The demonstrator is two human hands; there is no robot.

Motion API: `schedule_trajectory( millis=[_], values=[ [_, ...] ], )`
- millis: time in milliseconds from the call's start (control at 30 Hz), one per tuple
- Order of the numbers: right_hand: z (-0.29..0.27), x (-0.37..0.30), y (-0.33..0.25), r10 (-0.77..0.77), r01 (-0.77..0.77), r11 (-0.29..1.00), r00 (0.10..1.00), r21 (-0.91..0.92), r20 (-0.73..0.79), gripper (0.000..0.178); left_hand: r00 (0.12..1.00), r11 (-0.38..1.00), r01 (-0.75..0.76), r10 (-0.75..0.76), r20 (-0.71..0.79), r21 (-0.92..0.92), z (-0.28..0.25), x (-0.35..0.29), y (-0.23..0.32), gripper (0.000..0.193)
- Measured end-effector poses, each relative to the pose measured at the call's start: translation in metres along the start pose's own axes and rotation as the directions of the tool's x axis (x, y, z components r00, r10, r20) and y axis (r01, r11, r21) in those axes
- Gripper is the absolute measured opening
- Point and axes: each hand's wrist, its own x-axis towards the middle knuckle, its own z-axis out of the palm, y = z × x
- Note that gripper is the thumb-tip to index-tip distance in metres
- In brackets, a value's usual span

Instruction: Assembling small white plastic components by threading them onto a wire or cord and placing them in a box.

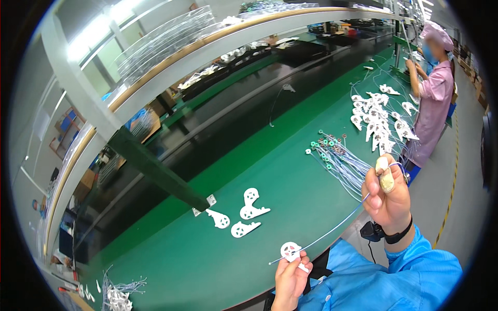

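My left hand (289,281), at the near edge of the bench, pinches a white plastic reel part (288,249) with a round, spoked end. A thin blue-grey cable (336,226) runs across that part; its free tip sticks out just left of it. To the right and higher up, my right hand (390,203) is closed on the cable, which stretches fairly straight between both hands. Yellowish finger covers (386,182) wrap the fingertips of that hand. Three loose white parts (251,196) of similar shape lie on the green bench top (192,259), left of my hands.
Beyond my right hand lie a bundle of cables (337,160) with green and brown ends and a pile of white parts (381,116). A dark post (155,166) rises from the bench. At the far right, a person in pink (438,93) works. More cables (119,295) lie lower left.
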Motion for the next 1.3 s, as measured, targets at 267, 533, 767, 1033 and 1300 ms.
schedule_trajectory(
  millis=[267,533,767,1033,1300],
  values=[
    [-0.016,-0.011,0.004,-0.002,-0.008,0.998,0.984,-0.057,-0.177,0.018,0.988,0.988,-0.151,0.15,0.027,0.018,0.001,-0.013,0.018,0.027],
    [-0.023,-0.014,0.014,0.009,-0.024,0.99,0.994,-0.138,-0.11,0.02,0.936,0.909,-0.333,0.352,-0.033,0.249,-0.002,-0.015,0.014,0.023],
    [-0.028,-0.017,0.013,-0.021,0.0,0.981,0.994,-0.194,-0.105,0.022,0.91,0.878,-0.376,0.411,-0.062,0.298,-0.005,-0.021,0.019,0.022],
    [-0.03,-0.023,0.027,0.041,-0.05,0.985,0.998,-0.164,-0.055,0.02,0.859,0.74,-0.424,0.512,-0.028,0.523,-0.002,-0.032,0.017,0.026],
    [-0.003,-0.077,0.095,0.683,-0.703,0.69,0.712,0.175,0.163,0.018,0.829,0.375,-0.387,0.542,0.139,0.842,0.034,-0.1,-0.015,0.027]
  ],
)
